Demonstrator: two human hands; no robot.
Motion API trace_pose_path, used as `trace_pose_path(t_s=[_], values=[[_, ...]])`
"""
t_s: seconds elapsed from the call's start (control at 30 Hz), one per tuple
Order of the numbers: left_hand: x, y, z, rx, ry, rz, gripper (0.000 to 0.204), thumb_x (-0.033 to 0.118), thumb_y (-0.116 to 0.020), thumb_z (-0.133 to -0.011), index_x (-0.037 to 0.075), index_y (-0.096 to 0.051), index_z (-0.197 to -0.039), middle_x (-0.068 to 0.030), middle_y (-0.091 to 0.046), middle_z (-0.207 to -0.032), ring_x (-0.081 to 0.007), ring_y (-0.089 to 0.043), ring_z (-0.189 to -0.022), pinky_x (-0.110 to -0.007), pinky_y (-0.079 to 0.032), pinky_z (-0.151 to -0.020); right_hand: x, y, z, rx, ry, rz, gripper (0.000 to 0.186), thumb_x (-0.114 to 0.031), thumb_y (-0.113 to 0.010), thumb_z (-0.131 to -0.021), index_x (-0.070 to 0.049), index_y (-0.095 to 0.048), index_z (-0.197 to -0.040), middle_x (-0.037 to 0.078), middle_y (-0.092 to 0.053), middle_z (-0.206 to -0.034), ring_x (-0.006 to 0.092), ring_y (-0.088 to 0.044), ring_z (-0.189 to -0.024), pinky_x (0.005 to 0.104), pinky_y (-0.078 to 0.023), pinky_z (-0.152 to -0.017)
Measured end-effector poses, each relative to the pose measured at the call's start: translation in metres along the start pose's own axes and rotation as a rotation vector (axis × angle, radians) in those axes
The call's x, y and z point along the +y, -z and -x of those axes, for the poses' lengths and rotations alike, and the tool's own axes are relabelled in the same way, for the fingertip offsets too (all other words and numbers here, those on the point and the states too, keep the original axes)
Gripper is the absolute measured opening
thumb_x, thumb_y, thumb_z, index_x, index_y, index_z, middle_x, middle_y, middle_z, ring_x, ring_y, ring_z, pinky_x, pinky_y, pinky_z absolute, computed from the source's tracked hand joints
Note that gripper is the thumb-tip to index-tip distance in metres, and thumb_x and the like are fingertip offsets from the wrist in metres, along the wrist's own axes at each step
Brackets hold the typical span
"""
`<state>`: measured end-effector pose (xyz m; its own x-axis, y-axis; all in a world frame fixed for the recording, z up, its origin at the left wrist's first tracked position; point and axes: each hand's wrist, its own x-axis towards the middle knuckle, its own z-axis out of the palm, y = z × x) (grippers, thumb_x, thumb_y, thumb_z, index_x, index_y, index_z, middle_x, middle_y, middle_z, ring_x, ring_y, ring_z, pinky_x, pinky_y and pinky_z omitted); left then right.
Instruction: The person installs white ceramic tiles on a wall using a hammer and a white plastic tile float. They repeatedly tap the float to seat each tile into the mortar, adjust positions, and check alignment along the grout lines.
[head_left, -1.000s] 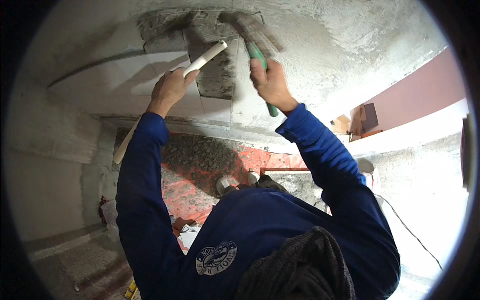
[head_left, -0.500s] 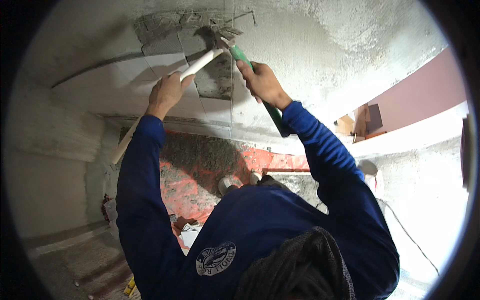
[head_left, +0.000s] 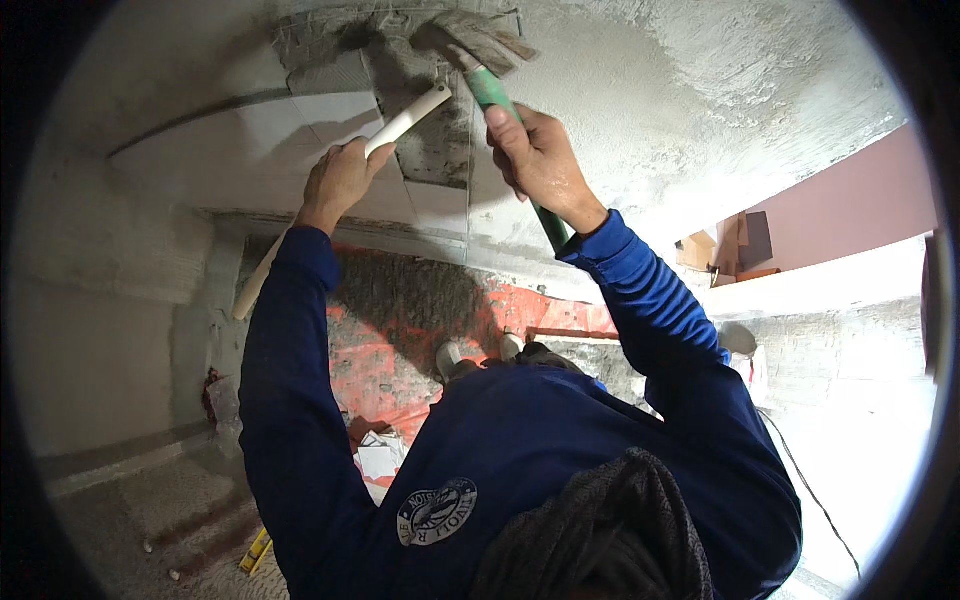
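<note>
My left hand [head_left: 340, 185] is closed round a long cream stick [head_left: 408, 118], its upper end angled up toward the wall and its lower end showing beyond my forearm. My right hand [head_left: 540, 160] is wrapped round a green-handled tool [head_left: 490, 92], its blurred head raised at the rough dark patch [head_left: 438, 145] in the wall, near the stick's tip. Pale tiles [head_left: 240, 160] line the wall left of that patch. Below, debris covers a red sheet [head_left: 372, 370] by my shoes [head_left: 449, 357], and cardboard boxes [head_left: 699, 249] sit off to the right.
</note>
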<state>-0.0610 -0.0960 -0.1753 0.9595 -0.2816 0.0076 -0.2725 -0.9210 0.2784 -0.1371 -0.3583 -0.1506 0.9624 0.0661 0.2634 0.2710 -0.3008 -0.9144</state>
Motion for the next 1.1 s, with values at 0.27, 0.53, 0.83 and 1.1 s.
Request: trace_pose_path(t_s=[0.27, 0.53, 0.83, 1.1], values=[[-0.004, -0.003, -0.007, 0.002, -0.004, -0.02, 0.059, 0.056, -0.045, -0.095, 0.001, -0.065, -0.101, -0.0206, -0.068, -0.089, -0.0389, -0.067, -0.086, -0.05, -0.052, -0.077, 0.012, 0.0, -0.006, -0.062, -0.208, 0.089, 0.065, -0.059, -0.048, -0.094, 0.003, -0.062, -0.083, 0.007, -0.053, -0.051, 0.0127, -0.05, -0.038, 0.0273, -0.041, -0.035], [-0.005, -0.009, -0.005, 0.056, -0.009, -0.013, 0.059, 0.057, -0.046, -0.095, 0.001, -0.065, -0.102, -0.0198, -0.068, -0.086, -0.0376, -0.067, -0.083, -0.048, -0.052, -0.077, 0.021, 0.005, -0.01, -0.131, -0.431, 0.258, 0.063, -0.058, -0.052, -0.093, 0.004, -0.063, -0.087, 0.012, -0.059, -0.063, 0.0199, -0.06, -0.062, 0.0349, -0.05, -0.06], [-0.012, -0.019, -0.008, 0.056, -0.019, 0.036, 0.063, 0.056, -0.049, -0.093, -0.004, -0.065, -0.103, -0.0246, -0.066, -0.083, -0.0374, -0.067, -0.082, -0.046, -0.05, -0.075, 0.032, 0.004, -0.014, -0.015, -0.108, 0.075, 0.059, -0.061, -0.049, -0.093, -0.005, -0.053, -0.075, 0.0, -0.046, -0.054, 0.0068, -0.043, -0.041, 0.0257, -0.038, -0.034], [-0.011, -0.022, -0.004, 0.088, -0.027, 0.044, 0.069, 0.062, -0.045, -0.093, -0.004, -0.065, -0.095, -0.022, -0.065, -0.078, -0.0364, -0.067, -0.074, -0.047, -0.05, -0.07, 0.024, 0.012, -0.025, -0.091, -0.248, 0.162, 0.073, -0.064, -0.048, -0.091, 0.007, -0.062, -0.081, 0.014, -0.056, -0.058, 0.0265, -0.061, -0.061, 0.0393, -0.05, -0.061]])
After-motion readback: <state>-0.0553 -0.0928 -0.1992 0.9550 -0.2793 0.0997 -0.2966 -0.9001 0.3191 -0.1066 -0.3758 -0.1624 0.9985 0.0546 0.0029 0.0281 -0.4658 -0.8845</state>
